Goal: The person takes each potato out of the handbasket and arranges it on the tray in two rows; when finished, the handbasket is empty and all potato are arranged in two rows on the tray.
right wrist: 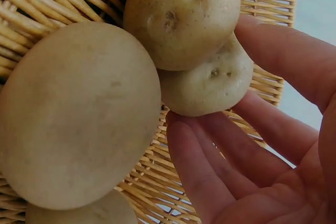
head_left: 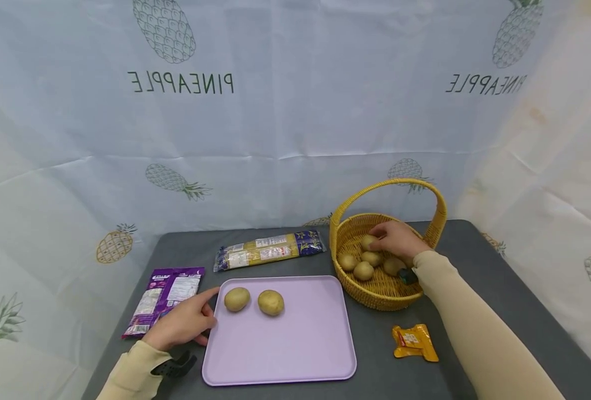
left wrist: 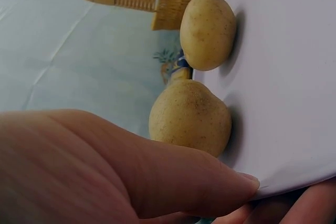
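Left hand (head_left: 182, 321) pinched the left edge of the tray (head_left: 295, 350), two potatoes (head_left: 271, 303) by its far-left corner, right hand (head_left: 400, 239) curled fingers round another potato (head_left: 368, 243) — inside the basket (head_left: 377, 300), toward the far-right corner of the bench (head_left: 470, 244)

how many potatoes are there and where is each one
7 visible. Two potatoes on the tray, in its far left part; five in the basket: one at the right hand's fingertips, four nearer the camera. The hand may hide more.

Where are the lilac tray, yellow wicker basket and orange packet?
Lilac tray (head_left: 295, 350): head view, bare floor, near side.
Yellow wicker basket (head_left: 380, 302): head view, front wall.
Orange packet (head_left: 415, 341): head view, middle of wrapper.
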The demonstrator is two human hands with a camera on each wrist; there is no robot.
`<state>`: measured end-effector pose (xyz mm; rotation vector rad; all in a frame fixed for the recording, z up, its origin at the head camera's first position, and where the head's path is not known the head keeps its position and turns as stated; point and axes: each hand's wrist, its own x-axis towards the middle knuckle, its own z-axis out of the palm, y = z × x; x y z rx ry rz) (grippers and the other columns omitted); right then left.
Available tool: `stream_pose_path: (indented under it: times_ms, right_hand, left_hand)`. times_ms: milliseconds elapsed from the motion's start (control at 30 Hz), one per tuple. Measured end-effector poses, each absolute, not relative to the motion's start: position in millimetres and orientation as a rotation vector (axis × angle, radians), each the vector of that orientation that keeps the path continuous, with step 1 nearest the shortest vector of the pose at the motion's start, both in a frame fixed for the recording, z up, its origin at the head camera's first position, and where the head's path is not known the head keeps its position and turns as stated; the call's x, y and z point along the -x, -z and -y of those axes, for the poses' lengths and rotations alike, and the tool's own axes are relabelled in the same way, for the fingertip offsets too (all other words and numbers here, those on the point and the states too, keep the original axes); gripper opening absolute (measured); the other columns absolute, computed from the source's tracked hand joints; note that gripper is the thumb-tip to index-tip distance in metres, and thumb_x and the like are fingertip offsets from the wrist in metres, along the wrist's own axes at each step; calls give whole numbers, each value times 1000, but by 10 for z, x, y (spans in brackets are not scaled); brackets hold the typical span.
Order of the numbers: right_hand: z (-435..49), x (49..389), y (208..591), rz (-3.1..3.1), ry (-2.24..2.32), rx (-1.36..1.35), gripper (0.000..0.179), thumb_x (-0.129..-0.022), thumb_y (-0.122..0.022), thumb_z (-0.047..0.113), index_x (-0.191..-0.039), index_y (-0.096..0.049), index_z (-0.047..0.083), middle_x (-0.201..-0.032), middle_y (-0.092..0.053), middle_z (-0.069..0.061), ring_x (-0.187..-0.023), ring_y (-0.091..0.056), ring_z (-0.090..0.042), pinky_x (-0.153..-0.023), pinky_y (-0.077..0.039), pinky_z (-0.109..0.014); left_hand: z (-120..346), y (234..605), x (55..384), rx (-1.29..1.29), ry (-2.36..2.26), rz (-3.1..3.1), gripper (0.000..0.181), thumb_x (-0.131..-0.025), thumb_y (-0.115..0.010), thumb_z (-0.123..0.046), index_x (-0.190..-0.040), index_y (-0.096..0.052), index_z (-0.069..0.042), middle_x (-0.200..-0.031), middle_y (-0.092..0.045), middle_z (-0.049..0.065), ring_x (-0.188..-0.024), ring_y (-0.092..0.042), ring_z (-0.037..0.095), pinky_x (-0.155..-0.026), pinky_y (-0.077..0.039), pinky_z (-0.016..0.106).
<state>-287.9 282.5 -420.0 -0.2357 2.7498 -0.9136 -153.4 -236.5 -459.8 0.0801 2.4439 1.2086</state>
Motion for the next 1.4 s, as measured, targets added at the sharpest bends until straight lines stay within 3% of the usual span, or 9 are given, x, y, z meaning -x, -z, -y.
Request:
stream_pose_path:
  times_ms: [333, 567, 1000, 1400]
  right_hand:
    - [-2776, 2877, 4208, -2788, 896, 249, 48, -101, -73, 20, -142, -66, -3, -143, -67, -25, -133, -63, -43, -112, -54, -59]
    - [-2713, 2794, 4096, -2850, 871, 306, 46, -101, -74, 24, -143, -68, 5, -141, -69, -19, -130, -65, -39, -108, -55, -57]
    - [-2231, 2036, 3788, -2986, 998, 563, 42, -94, -84, 15, -134, -73, 10, -128, -76, -12, -118, -74, -33, -98, -65, -53]
    - [-1746, 1569, 4101, -2946, 1226, 677, 50, -83, -92, 5, -128, -74, 17, -124, -75, 1, -108, -74, -16, -94, -67, -40]
  left_hand:
    - [2367, 4622, 1523, -92, -1206, -2450, 83, -90, -68, 4, -165, -34, 6, -90, -58, 13, -70, -63, 24, -56, -65, 39]
    - [2391, 4621, 1503, -66, -1201, -2453, 83, -90, -68, 3, -165, -34, 5, -91, -58, 13, -70, -64, 24, -56, -65, 39]
    - [2404, 4615, 1503, -75, -1210, -2452, 83, -90, -68, 4, -165, -34, 5, -92, -58, 13, -69, -64, 24, -56, -65, 39]
    - [2358, 4588, 1525, -75, -1188, -2466, 82, -91, -71, 2, -165, -36, 3, -92, -59, 12, -68, -64, 24, -57, -65, 37]
